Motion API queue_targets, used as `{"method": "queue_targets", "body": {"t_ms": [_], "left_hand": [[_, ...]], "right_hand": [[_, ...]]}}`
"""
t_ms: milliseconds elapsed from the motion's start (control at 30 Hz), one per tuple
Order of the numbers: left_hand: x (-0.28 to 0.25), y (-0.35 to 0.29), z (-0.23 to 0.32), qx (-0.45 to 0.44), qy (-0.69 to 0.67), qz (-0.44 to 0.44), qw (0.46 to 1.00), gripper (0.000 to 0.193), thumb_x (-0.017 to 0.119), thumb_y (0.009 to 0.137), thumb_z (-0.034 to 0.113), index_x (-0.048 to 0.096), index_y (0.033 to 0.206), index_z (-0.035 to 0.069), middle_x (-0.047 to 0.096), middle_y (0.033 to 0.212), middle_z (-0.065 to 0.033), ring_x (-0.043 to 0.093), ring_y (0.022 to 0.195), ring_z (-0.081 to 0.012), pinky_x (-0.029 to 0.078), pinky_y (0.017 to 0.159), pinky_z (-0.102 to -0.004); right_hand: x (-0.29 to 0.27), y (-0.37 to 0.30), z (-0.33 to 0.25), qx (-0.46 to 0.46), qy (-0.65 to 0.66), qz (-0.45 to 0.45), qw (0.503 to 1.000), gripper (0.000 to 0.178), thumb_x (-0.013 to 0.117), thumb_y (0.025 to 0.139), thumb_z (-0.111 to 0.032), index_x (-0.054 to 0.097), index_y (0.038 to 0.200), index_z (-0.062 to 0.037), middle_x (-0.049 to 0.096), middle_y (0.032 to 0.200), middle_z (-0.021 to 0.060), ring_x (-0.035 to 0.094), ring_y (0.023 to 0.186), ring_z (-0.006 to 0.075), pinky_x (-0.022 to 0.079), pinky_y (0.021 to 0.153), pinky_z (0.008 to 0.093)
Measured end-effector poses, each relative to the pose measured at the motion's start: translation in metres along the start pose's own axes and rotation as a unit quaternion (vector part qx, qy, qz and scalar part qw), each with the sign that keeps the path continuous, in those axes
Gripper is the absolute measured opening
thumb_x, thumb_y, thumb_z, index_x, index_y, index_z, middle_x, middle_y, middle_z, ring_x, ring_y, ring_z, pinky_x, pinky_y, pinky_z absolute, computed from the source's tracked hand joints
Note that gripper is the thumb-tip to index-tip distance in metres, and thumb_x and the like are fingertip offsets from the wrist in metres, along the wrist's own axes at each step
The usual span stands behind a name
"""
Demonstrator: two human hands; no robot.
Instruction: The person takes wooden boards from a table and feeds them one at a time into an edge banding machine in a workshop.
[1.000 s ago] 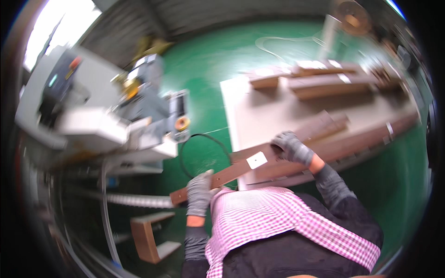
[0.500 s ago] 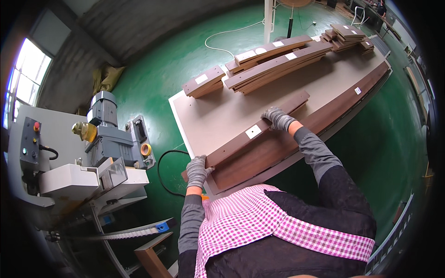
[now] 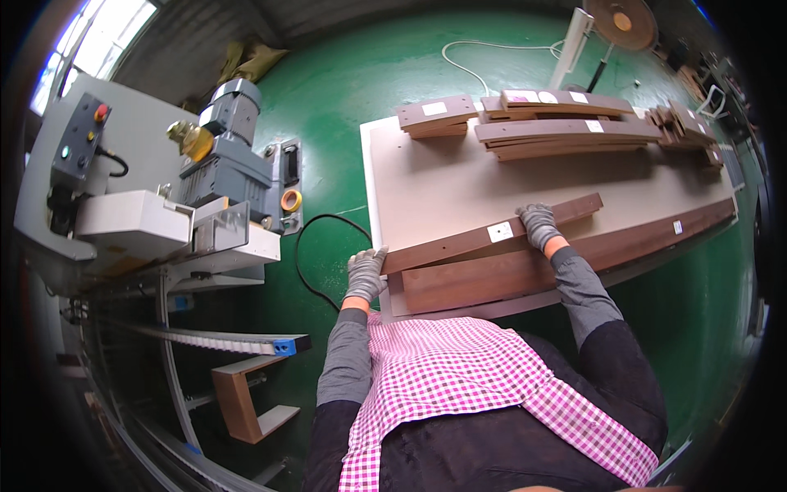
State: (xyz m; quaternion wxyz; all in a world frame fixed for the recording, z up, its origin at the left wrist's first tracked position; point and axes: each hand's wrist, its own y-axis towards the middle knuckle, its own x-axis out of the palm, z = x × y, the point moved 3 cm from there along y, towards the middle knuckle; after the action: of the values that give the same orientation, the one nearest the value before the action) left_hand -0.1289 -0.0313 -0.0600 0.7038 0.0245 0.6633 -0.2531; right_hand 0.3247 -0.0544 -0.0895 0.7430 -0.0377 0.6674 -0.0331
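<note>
A long brown wooden board [image 3: 459,248] with a white label lies aslant on the table, its left end at the near left corner. My left hand [image 3: 365,275], in a grey glove, is closed at that left end, with its fingertips against the wood. Further right, my right hand [image 3: 538,226], gloved alike, wraps over the same board just past the label. The undersides of both grips are hidden. Between this board and my body lies a wider, longer brown panel [image 3: 484,277], along the near edge of the pale table [image 3: 418,176].
Short boards [image 3: 436,111], long curved boards [image 3: 566,131] and small offcut-like pieces [image 3: 684,127] are stacked along the table's far side. At left stands a machine with a motor [image 3: 234,111] and control box [image 3: 82,139]. A black cable [image 3: 303,271] lies on the green floor.
My view has turned, so the table appears further right and more level. My left hand has shifted to the board's left end, which earlier stuck out past it. The right hand still grips the board.
</note>
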Motion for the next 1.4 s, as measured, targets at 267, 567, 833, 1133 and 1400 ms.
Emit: {"method": "queue_targets", "body": {"t_ms": [267, 567, 833, 1133, 1400], "left_hand": [[0.016, 0.034, -0.002, -0.062, 0.0, 0.096, 0.993, 0.02, 0.051, 0.09, 0.017, 0.069, 0.097, 0.019, 0.071, 0.094, -0.0071, 0.069, 0.087, -0.0285, 0.056, 0.069, -0.0442], [-0.022, -0.027, -0.008, -0.055, -0.083, 0.048, 0.994, 0.074, 0.07, 0.079, 0.021, 0.037, 0.146, 0.019, 0.044, 0.137, -0.0152, 0.044, 0.129, -0.0303, 0.032, 0.11, -0.0416], [-0.027, -0.208, -0.104, -0.123, -0.174, 0.397, 0.893, 0.046, 0.067, 0.084, 0.021, 0.056, 0.126, 0.006, 0.063, 0.116, -0.0138, 0.059, 0.11, -0.0319, 0.047, 0.096, -0.0416], [-0.035, -0.269, -0.178, -0.299, -0.082, 0.518, 0.797, 0.05, 0.069, 0.078, 0.031, 0.059, 0.121, 0.008, 0.056, 0.12, -0.0156, 0.047, 0.12, -0.0345, 0.036, 0.104, -0.0508], [-0.032, -0.259, -0.185, -0.341, -0.08, 0.416, 0.839, 0.048, 0.064, 0.081, 0.04, 0.066, 0.116, 0.007, 0.06, 0.126, -0.0115, 0.046, 0.127, -0.0319, 0.022, 0.115, -0.0522]], "right_hand": [[0.048, 0.033, 0.035, -0.046, 0.018, 0.046, 0.998, 0.023, 0.073, 0.058, -0.011, 0.063, 0.078, -0.014, 0.066, 0.082, 0.0154, 0.063, 0.082, 0.0385, 0.05, 0.068, 0.0487], [0.051, 0.054, 0.051, 0.033, -0.121, -0.189, 0.974, 0.091, 0.09, 0.046, -0.041, 0.055, 0.126, -0.015, 0.057, 0.128, 0.0151, 0.048, 0.127, 0.033, 0.035, 0.109, 0.0437], [-0.082, 0.029, -0.141, -0.061, 0.035, -0.17, 0.983, 0.112, 0.091, 0.05, -0.041, 0.039, 0.144, -0.0127, 0.04, 0.147, 0.0189, 0.031, 0.14, 0.0354, 0.02, 0.118, 0.0469], [-0.087, 0.034, -0.292, -0.129, 0.134, -0.093, 0.978, 0.094, 0.089, 0.055, -0.028, 0.047, 0.137, -0.009, 0.049, 0.137, 0.0184, 0.042, 0.13, 0.0357, 0.032, 0.111, 0.0429], [-0.075, 0.042, -0.29, -0.111, 0.065, -0.13, 0.983, 0.111, 0.091, 0.052, -0.031, 0.035, 0.145, -0.0067, 0.038, 0.146, 0.0223, 0.033, 0.138, 0.036, 0.025, 0.116, 0.0442]]}}
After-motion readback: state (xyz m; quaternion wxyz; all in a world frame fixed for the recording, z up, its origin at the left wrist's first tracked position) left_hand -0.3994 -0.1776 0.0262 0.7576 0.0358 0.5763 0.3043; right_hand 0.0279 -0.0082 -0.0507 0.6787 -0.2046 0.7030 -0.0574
